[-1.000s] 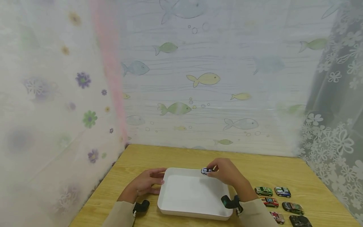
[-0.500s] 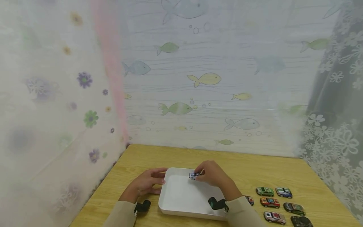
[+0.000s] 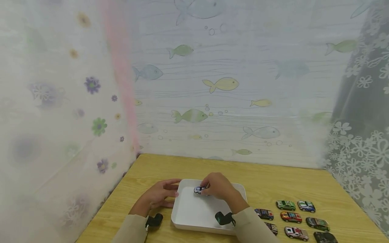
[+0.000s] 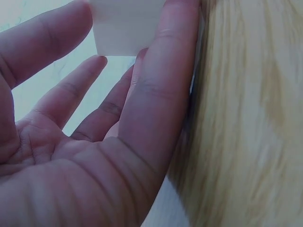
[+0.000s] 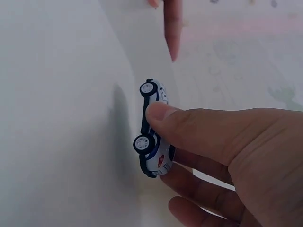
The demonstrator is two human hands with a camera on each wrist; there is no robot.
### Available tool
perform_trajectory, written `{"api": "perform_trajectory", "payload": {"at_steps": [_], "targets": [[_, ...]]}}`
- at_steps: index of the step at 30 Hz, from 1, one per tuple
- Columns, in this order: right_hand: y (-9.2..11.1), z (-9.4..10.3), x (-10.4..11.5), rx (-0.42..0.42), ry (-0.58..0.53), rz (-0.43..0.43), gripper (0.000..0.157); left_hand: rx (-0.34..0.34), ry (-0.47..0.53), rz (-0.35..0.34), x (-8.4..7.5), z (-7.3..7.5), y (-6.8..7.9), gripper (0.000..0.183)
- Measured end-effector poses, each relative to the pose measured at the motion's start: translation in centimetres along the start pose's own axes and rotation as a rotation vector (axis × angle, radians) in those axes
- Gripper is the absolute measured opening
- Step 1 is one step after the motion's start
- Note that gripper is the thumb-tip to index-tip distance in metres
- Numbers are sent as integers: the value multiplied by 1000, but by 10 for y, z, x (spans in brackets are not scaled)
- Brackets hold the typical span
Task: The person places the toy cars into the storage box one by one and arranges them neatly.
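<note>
A white toy car with dark blue trim [image 3: 198, 190] is in my right hand [image 3: 221, 188], over the far part of a white tray [image 3: 192, 213]. In the right wrist view the thumb presses the side of the toy car [image 5: 154, 163] and fingers lie behind it. A shadow falls on the tray beside the car, with a gap between them. My left hand [image 3: 159, 195] rests at the tray's left side, its fingers spread and fairly straight. The left wrist view has the left hand [image 4: 94, 142] low by the wooden tabletop, fingertips at the tray's wall [image 4: 125, 33].
Several toy cars stand right of the tray on the wooden table [image 3: 182, 165], among them a green car [image 3: 285, 205], a red car [image 3: 291, 217] and a white-and-red car [image 3: 296, 233]. The right forearm partly hides a dark car [image 3: 269, 228]. Patterned curtains border the table.
My right hand has carried the white toy car leftward, from the tray's far right part to its far left part. The left hand stays at the tray's side.
</note>
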State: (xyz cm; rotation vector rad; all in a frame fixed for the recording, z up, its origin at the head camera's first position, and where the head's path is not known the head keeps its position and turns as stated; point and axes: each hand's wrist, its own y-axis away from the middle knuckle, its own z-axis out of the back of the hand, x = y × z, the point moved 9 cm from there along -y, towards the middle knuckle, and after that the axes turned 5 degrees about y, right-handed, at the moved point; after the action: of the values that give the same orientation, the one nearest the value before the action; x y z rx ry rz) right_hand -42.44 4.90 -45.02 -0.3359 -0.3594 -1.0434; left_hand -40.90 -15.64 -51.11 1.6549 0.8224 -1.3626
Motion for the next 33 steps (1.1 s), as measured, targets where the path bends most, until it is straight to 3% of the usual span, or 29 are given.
{"api": "perform_trajectory", "payload": {"at_steps": [16,33], "targets": [[-16,-17,12,-7,80,-72,16,20,13,0,0,0,-1,68],[-21,-24,15,-72,93,-66,18,-2,9,4,3,3,-2,69]]}}
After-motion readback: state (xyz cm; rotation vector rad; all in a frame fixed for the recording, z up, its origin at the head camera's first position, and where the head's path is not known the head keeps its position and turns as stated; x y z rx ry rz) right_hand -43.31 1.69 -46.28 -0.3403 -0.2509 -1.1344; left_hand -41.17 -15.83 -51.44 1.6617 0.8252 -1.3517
